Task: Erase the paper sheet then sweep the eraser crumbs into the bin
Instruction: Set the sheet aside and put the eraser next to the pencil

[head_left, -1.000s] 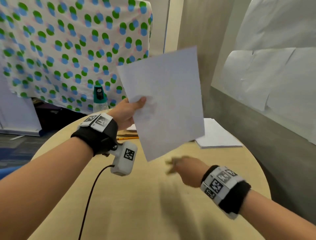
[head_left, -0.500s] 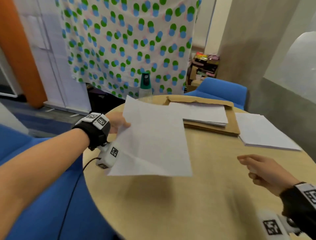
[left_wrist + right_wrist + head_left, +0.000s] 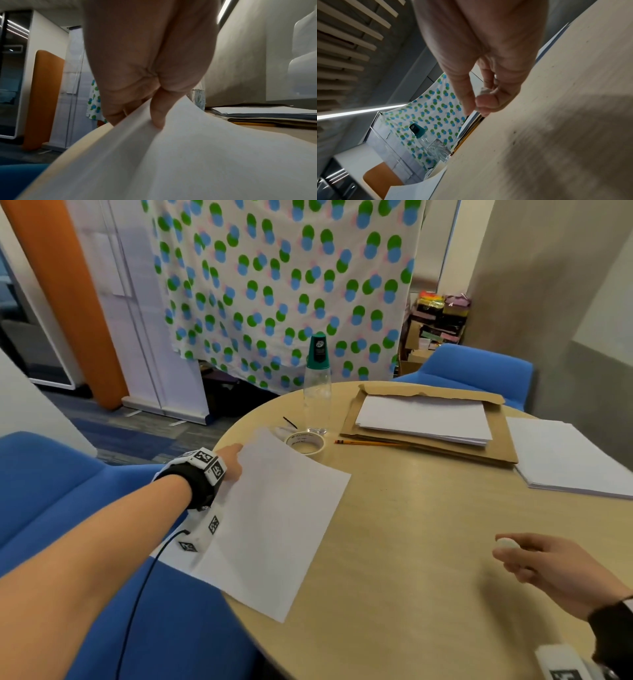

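The paper sheet [image 3: 274, 522] is pinched at its far left edge between thumb and fingers of the left hand [image 3: 149, 75]; it is seen partly on the round table [image 3: 428, 559], its near corner hanging past the rim. A small white eraser [image 3: 506, 543] is clamped between the fingertips of the right hand [image 3: 555, 570], above the table and well apart from the sheet.

paper sheet [image 3: 274, 518]: white, left edge lifted, overhanging table edge | eraser [image 3: 506, 543]: small, white, off table
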### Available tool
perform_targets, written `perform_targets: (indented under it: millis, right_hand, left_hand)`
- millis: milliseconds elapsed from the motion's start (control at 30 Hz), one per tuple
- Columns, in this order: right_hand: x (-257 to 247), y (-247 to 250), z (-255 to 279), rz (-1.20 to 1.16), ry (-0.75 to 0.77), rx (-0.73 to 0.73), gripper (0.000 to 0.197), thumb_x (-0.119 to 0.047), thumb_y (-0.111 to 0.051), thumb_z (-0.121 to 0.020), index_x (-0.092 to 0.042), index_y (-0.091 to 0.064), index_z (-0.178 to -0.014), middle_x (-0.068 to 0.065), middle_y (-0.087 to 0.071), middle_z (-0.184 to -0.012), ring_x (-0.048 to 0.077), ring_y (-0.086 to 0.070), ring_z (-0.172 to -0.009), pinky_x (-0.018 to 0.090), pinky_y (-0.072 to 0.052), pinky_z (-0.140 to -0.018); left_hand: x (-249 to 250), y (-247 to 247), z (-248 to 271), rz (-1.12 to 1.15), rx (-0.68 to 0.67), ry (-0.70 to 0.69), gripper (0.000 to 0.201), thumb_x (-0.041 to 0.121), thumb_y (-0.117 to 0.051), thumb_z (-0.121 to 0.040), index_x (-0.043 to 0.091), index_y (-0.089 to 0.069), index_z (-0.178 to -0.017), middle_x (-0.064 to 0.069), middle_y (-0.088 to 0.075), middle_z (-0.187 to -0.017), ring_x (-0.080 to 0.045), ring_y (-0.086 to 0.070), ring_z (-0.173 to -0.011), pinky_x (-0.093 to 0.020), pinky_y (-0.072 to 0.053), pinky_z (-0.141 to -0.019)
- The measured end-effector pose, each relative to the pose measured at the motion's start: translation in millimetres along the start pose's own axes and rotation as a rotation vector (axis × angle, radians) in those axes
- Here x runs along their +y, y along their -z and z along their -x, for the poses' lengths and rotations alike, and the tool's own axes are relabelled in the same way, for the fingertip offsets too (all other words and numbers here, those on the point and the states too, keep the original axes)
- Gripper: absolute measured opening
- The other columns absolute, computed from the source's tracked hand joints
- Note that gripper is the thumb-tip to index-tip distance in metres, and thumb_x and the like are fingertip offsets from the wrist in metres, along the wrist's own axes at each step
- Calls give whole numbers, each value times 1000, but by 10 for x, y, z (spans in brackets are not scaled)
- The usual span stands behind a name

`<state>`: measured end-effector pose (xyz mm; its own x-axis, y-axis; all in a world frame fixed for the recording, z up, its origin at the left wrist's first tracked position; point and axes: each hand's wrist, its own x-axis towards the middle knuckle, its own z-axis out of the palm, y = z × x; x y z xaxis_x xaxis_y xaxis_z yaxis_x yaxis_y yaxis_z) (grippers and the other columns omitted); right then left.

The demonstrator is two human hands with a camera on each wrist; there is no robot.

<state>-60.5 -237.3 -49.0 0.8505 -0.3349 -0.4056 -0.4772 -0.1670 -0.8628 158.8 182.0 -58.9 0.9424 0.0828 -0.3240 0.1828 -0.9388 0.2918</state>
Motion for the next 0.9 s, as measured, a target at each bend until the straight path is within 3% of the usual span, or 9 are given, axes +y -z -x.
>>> perform_targets:
  millis: [133,233,367,467,533,633,733,800,900]
  right_hand:
    - [-12,-43,-16,-107,51,32,35,0,-58,-86,7,-54,-120,17,-63,-94,24,-57,-80,26,-53,-60]
    - [-122,-119,7,-230,87,-2,26,1,-55,-86,0,-57,-112,15,-63,-95,23,-60,-83,14,-54,-51]
    - [-304,-305,14,-245,129,-75,14,-2,-59,-84,-8,-62,-95,15,-65,-98,23,-61,-87,22,-57,-60]
    - [-410,-460,-42,-260,171,-72,15,-3,-62,-82,-9,-64,-95,14,-65,-97,23,-61,-87,27,-51,-70]
    - [-468,-538,-102,-271,213,-48,12,-5,-64,-81,-10,-65,-93,13,-66,-96,23,-63,-89,26,-50,-71]
    - [-500,-546,-248,-336,226,-2,10,-5,-61,-84,-6,-66,-93,15,-69,-95,24,-66,-87,24,-53,-68]
    - [-482,-401,-400,-453,169,25,15,-6,-54,-91,4,-64,-95,20,-66,-96,27,-65,-83,27,-55,-73]
    - [-442,-271,-473,-460,130,36,16,-9,-51,-93,2,-63,-90,21,-64,-98,29,-63,-85,31,-53,-76]
    - [-346,-96,-537,-424,58,18,19,-12,-48,-95,-1,-64,-91,19,-66,-101,30,-63,-92,32,-52,-76]
  left_hand:
    - [169,8,81,-179,171,1,77,15,-51,-89,22,-4,-150,-19,-25,-147,-40,-34,-131,-47,-36,-106]
    - [612,-40,326,-187,246,-241,71,19,-59,-88,20,-21,-147,-15,-30,-146,-35,-34,-132,-45,-34,-108]
    - [1291,-196,815,7,-104,-618,48,27,-57,-92,16,-43,-137,-6,-47,-140,-21,-48,-125,-30,-39,-102]
    - [1774,-426,1157,294,-445,-662,46,30,-52,-94,11,-46,-135,-9,-55,-131,-21,-60,-111,-26,-51,-83]
    - [2010,-591,1211,431,-546,-659,45,30,-54,-93,6,-50,-131,-13,-60,-125,-17,-64,-97,-20,-53,-74]
    - [2241,-719,1116,520,-510,-662,39,22,-60,-90,-1,-57,-121,-19,-66,-115,-8,-63,-76,-12,-54,-65]
    - [2406,-719,886,528,-417,-608,34,16,-63,-88,-5,-59,-115,-22,-67,-110,-11,-62,-73,-17,-54,-71]
    - [2500,-693,646,388,-273,-581,27,20,-60,-90,0,-63,-107,-17,-69,-99,-16,-62,-76,-25,-54,-76]
    - [2594,-641,264,141,-111,-513,21,29,-52,-92,12,-63,-88,-8,-61,-85,-20,-57,-75,-28,-46,-71]
